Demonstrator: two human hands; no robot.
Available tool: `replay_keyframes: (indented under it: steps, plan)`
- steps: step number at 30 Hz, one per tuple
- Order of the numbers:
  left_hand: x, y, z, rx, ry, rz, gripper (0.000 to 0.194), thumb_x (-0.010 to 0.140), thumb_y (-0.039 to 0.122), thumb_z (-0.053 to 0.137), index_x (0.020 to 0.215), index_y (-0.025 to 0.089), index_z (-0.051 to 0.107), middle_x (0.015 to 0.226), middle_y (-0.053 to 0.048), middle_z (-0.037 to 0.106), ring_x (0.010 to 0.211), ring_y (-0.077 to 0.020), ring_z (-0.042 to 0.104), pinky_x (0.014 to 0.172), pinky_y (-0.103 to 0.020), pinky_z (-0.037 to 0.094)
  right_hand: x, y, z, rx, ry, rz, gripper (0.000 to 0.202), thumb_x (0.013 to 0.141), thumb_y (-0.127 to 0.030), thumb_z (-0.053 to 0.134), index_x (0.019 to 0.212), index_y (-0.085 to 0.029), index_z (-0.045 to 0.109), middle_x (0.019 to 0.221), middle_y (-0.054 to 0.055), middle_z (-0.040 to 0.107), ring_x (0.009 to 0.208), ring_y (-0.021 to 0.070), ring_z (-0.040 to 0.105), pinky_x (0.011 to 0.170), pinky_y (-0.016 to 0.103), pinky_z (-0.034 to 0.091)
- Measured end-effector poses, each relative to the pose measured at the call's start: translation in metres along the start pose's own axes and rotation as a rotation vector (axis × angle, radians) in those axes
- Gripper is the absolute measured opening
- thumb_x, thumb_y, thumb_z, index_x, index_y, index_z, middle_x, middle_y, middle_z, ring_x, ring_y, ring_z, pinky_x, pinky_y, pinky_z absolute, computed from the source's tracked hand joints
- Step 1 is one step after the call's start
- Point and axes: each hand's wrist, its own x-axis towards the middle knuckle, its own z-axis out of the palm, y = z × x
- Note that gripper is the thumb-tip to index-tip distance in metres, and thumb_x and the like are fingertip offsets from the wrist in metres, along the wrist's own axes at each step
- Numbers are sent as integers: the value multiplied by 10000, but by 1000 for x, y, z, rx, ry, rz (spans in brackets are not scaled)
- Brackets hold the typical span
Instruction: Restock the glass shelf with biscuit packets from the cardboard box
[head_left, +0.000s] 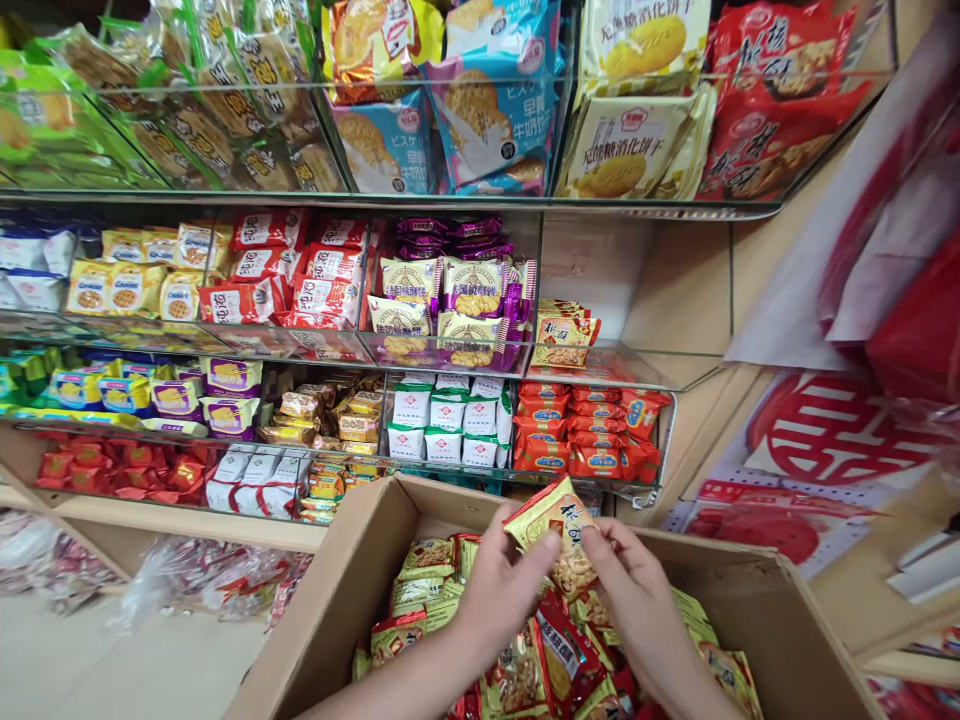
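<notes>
Head view: left hand (pixel 495 585) and right hand (pixel 634 580) both pinch one gold packet (pixel 568 516). Cardboard box (pixel 739 592) of snacks (pixel 516 672) sits below.

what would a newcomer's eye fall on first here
Probably the gold packet pinched between the left hand and right hand, above a cardboard box of loose packets. Next, likely the big blue packs at top centre, then the large red character at the right.

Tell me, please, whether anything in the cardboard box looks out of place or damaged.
One red packet, below the held packet, stands out by colour among mostly gold packets in the box; no clear damage shows.
</notes>
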Motion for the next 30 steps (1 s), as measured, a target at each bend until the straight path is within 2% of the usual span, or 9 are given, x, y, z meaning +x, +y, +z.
replay_keyframes:
  steps: [3, 6, 10, 14, 19, 23, 26, 30]
  plan:
    - [8, 10, -11, 137, -56, 27, 298, 774, 453, 513, 803, 159, 548, 702, 12, 548, 645, -111, 479, 610, -221, 385, 3, -8, -10, -117, -98, 25, 291, 671, -427, 637, 773, -170, 547, 605, -25, 535, 531, 103, 448, 494, 205, 370]
    - [13, 10, -13, 303, -66, 115, 295, 785, 426, 508, 666, 157, 504, 593, 42, 440, 572, -90, 383, 546, -204, 325, 2, -9, -10, -76, 1, 2, 327, 659, -448, 639, 802, -175, 530, 675, -7, 566, 588, 120, 479, 537, 216, 399]
    - [5, -2, -1, 389, 111, 222, 218, 843, 374, 435, 730, 187, 445, 648, 38, 426, 614, -103, 379, 581, -214, 329, -2, -4, 4, 13, 204, -5, 301, 743, -483, 534, 796, -188, 509, 693, 1, 547, 636, 133, 491, 576, 225, 425]
    - [-3, -5, 8, 378, 117, 236, 193, 882, 355, 350, 788, 201, 418, 687, 32, 440, 630, -110, 398, 602, -222, 344, -2, -5, 16, 197, 318, 27, 299, 775, -494, 490, 831, -200, 483, 713, -3, 528, 630, 130, 482, 567, 226, 430]
    - [0, 6, 4, 337, 57, 198, 209, 867, 385, 380, 768, 203, 414, 664, 42, 420, 618, -105, 380, 590, -211, 339, 3, -10, 18, 158, 338, -11, 280, 745, -464, 552, 752, -187, 516, 657, -27, 480, 606, 105, 428, 552, 197, 383]
    - [4, 7, 1, 354, 137, 277, 236, 869, 387, 363, 723, 205, 399, 608, 53, 366, 569, -104, 336, 543, -208, 303, 6, -8, 18, 192, 317, 13, 290, 755, -473, 530, 762, -183, 523, 674, -14, 522, 633, 128, 467, 575, 223, 391]
    - [2, 2, 1, 356, 181, 319, 218, 873, 364, 356, 731, 207, 404, 605, 53, 367, 566, -106, 338, 542, -210, 301, 6, -9, 16, 25, 369, -18, 330, 771, -502, 488, 752, -176, 539, 671, 3, 553, 658, 150, 492, 609, 243, 391]
    - [-2, -4, 0, 350, 169, 383, 193, 882, 336, 352, 754, 209, 422, 610, 51, 374, 566, -105, 345, 550, -208, 309, 6, -14, 12, -398, 469, -266, 375, 819, -476, 422, 592, -183, 481, 555, -10, 461, 574, 126, 435, 581, 236, 338]
